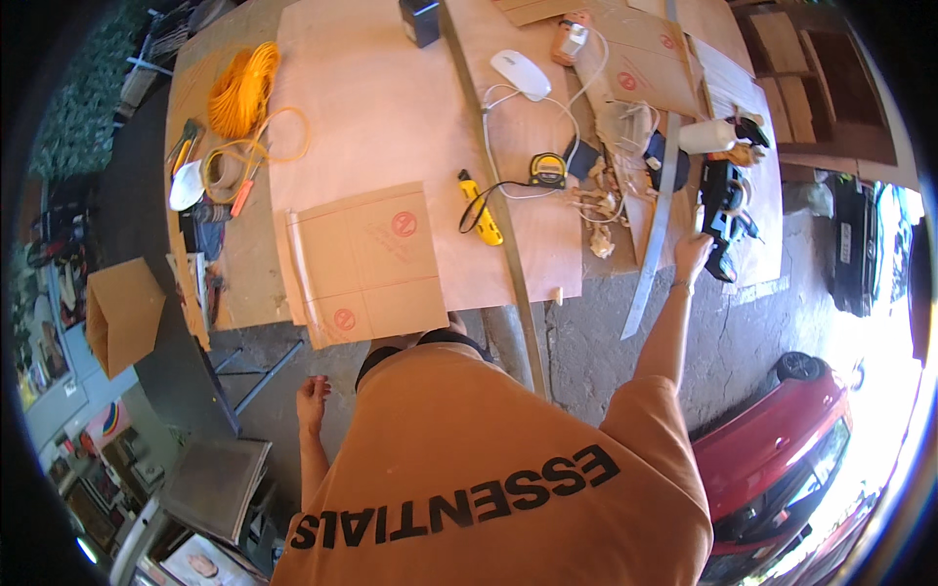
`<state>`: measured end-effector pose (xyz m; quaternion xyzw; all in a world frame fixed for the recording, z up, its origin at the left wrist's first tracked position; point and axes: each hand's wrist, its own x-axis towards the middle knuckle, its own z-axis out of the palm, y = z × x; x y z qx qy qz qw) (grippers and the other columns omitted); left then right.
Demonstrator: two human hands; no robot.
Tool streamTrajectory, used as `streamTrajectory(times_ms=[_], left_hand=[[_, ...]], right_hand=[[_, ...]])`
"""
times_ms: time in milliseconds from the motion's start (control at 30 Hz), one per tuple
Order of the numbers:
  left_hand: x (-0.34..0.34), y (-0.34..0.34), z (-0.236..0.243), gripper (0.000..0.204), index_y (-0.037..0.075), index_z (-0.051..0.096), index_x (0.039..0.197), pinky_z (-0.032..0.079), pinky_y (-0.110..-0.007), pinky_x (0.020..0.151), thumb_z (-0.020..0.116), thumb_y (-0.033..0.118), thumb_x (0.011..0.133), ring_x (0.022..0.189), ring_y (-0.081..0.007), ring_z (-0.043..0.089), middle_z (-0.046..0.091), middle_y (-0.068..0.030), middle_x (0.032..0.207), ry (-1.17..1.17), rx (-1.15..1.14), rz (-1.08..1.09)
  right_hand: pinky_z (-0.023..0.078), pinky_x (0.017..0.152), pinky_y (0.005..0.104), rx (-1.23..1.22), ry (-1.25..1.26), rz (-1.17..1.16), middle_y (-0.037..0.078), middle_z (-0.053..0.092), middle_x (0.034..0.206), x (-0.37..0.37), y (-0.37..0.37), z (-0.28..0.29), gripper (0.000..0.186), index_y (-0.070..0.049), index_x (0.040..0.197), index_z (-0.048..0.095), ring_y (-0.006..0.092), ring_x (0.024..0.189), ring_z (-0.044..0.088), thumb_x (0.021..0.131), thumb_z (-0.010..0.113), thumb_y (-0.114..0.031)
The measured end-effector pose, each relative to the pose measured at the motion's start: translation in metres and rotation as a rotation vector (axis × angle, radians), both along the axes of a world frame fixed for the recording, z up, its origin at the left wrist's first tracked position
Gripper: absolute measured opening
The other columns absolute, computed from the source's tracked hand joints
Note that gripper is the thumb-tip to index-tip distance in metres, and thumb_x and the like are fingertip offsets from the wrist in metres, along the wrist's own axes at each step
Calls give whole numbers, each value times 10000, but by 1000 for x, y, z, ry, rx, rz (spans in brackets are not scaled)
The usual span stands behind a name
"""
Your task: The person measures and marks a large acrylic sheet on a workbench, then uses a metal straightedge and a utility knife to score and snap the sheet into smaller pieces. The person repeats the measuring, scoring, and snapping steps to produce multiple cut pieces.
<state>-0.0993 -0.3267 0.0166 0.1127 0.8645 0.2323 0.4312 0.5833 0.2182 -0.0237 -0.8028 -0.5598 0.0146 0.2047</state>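
My right arm stretches out to the table's right edge. There my right hand [693, 258] is closed beside a long black tool [723, 215], its fingers at the tool's left side. A slim pale piece shows just past the fingertips; what the hand grips is too small to make out. Low at my left side hangs my left hand [313, 400], away from the table, its fingers curled in with nothing visible in them. In front of my body a folded cardboard sheet [371, 269] overhangs the near edge of the table, a pale strip along its left side.
A yellow knife [481, 207], a tape measure [547, 171] and a white corded device [520, 74] lie mid-table. A metal ruler [657, 220] and a long strip [503, 195] jut past the near edge. Orange cord [242, 90] is coiled far left; a spray bottle [711, 136] lies right.
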Motion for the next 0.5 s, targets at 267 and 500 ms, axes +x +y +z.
streamTrajectory(times_ms=[267,500], left_hand=[[-9,31,-13,479,17,715,1075,490,-282,697,642,482,986,794,-147,667,728,-67,879,-67,25,-114],[-29,40,-19,515,15,708,1083,499,-308,719,642,514,978,840,-165,681,734,-81,902,-82,-24,-171]], right_hand=[[534,825,524,-183,107,135,271,705,975,-54,-108,-1,556,-10,1124,608,471,936,677,748,865,-328],[519,823,537,-306,37,39,230,715,970,-80,-101,55,387,-40,1072,614,436,949,663,752,776,-187]])
